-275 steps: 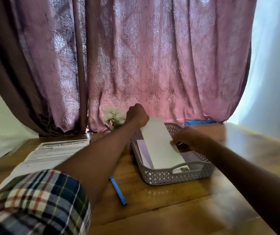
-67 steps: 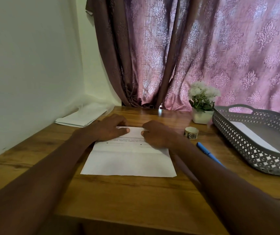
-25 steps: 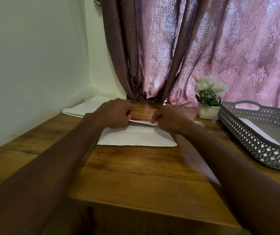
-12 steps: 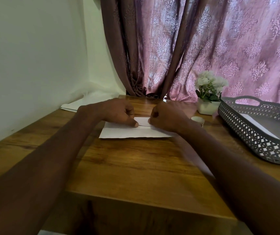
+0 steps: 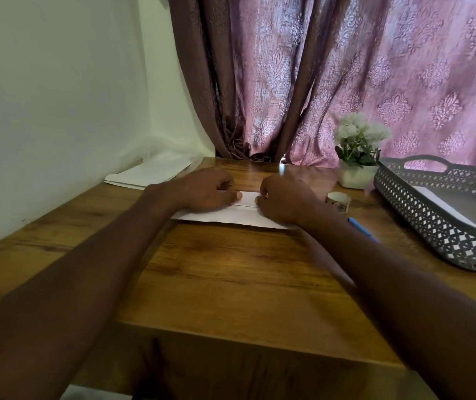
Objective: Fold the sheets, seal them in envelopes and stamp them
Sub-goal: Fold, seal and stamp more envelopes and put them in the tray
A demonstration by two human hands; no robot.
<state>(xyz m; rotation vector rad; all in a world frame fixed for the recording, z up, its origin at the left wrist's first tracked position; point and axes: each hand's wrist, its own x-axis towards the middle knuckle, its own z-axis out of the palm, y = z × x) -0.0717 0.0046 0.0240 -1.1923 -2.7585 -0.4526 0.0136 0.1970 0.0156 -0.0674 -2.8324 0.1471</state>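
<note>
A white sheet (image 5: pixel 232 217) lies folded on the wooden table (image 5: pixel 231 272), its far part turned over toward me. My left hand (image 5: pixel 202 192) and my right hand (image 5: pixel 286 199) sit on it side by side, fingers curled, thumbs pinching the flap's loose edge down near the middle. Most of the flap is hidden under the hands. A small roll of stamps (image 5: pixel 337 200) stands just right of my right hand. In the grey lattice basket (image 5: pixel 438 229) at the right lies a white envelope (image 5: pixel 444 206).
A blue pen (image 5: pixel 363 230) lies between my right forearm and the basket. A stack of white papers (image 5: pixel 147 176) rests at the far left by the wall. A potted white flower (image 5: pixel 356 160) stands before the pink curtain.
The far part of the sheet has come over toward me and now lies flat on the near part. Both hands dropped with it and stay on its edge.
</note>
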